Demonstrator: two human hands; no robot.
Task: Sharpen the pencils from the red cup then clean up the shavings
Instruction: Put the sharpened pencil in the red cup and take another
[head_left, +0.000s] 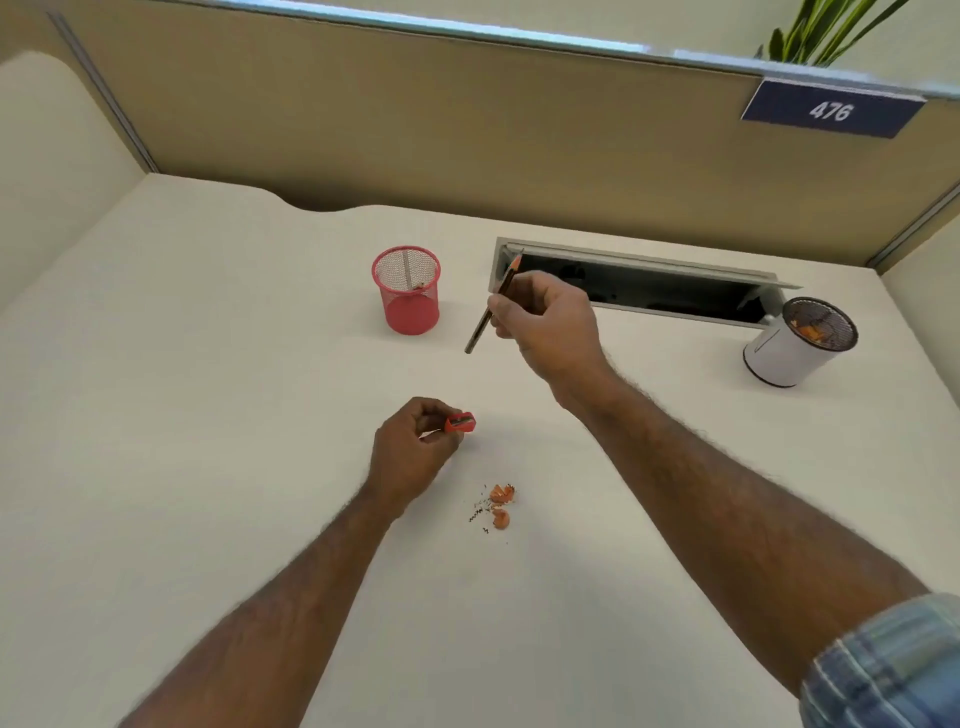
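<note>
A red mesh cup stands upright on the white desk, with no pencils showing inside. My right hand is raised just right of the cup and grips a dark pencil, its sharpened tip pointing up and away. Nearer to me, my left hand rests on the desk and pinches a small red sharpener. A little pile of orange shavings and dark graphite crumbs lies on the desk just right of my left wrist.
A white cup with a dark mesh rim stands at the right and holds orange shavings. Behind my right hand an open cable slot cuts into the desk. Tan partition walls close the back and sides.
</note>
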